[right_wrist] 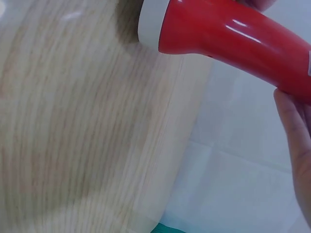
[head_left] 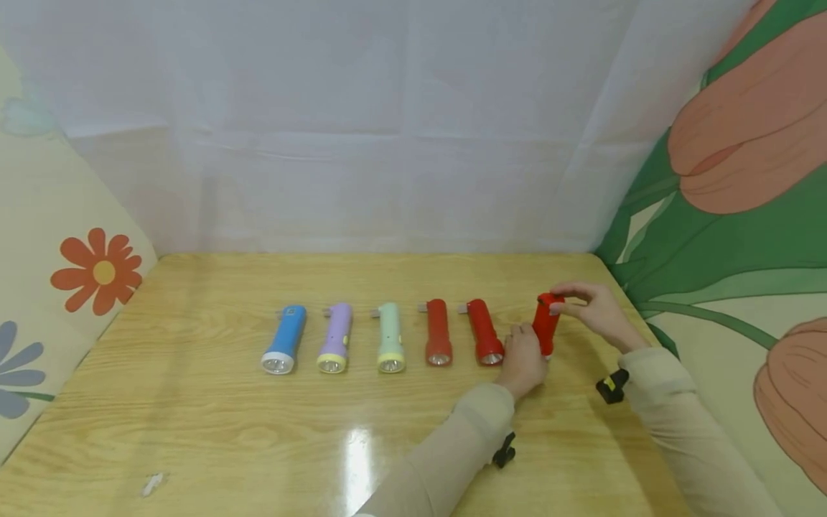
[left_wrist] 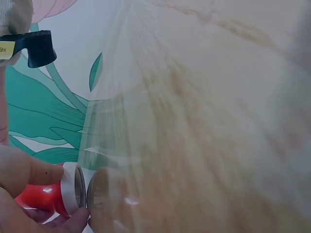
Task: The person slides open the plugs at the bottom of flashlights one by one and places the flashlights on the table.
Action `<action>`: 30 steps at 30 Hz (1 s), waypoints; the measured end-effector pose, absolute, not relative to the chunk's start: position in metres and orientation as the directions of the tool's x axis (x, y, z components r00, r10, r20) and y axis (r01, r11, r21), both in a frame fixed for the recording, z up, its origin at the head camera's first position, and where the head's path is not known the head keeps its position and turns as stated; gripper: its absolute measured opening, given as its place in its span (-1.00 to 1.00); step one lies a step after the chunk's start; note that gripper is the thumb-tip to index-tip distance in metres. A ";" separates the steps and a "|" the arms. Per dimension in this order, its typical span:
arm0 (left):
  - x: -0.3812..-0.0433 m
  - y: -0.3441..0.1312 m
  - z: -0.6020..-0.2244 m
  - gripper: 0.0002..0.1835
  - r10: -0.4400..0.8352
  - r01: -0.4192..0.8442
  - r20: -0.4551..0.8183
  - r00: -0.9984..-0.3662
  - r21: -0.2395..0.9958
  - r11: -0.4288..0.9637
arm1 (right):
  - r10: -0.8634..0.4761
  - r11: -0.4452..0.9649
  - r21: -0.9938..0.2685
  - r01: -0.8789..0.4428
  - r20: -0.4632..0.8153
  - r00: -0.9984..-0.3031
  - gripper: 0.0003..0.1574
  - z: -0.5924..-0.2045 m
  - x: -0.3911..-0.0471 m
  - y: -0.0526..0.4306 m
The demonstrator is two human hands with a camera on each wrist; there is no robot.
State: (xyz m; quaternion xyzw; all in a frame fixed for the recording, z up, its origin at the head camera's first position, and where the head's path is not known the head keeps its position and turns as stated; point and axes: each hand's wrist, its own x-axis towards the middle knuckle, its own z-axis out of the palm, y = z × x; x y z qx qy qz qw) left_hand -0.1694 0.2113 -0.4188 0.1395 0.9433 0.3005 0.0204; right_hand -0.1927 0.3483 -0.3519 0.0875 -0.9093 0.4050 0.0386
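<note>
Near the table's right side, a red flashlight (head_left: 545,324) with a white rim stands slightly tilted, lens end down, between both hands. My left hand (head_left: 522,360) grips it around the lens end, thumb and fingers on either side of the white rim in the left wrist view. My right hand (head_left: 599,310) pinches its upper end between thumb and fingers. The red barrel (right_wrist: 233,41) fills the top of the right wrist view, with the white rim close over the tabletop. Just left of my left hand lies another red flashlight (head_left: 483,332).
In a row to the left lie a red flashlight (head_left: 438,332), a mint green one (head_left: 390,334), a purple one (head_left: 337,334) and a blue one (head_left: 287,337), lenses facing the front. A white scrap (head_left: 153,484) lies at front left. Flowered panels flank the wooden table (head_left: 226,424).
</note>
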 end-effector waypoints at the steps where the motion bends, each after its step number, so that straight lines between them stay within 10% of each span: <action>1: -0.169 0.211 -0.418 -0.62 0.274 0.247 0.042 -0.961 0.581 0.776 | -0.135 0.645 -0.737 -0.202 0.151 -0.979 -0.59 -0.352 -0.192 0.348; 30: -0.170 0.217 -0.424 -0.67 0.252 0.232 0.041 -0.967 0.545 0.805 | -0.223 0.478 -0.839 -0.259 0.169 -0.960 -0.54 -0.358 -0.173 0.356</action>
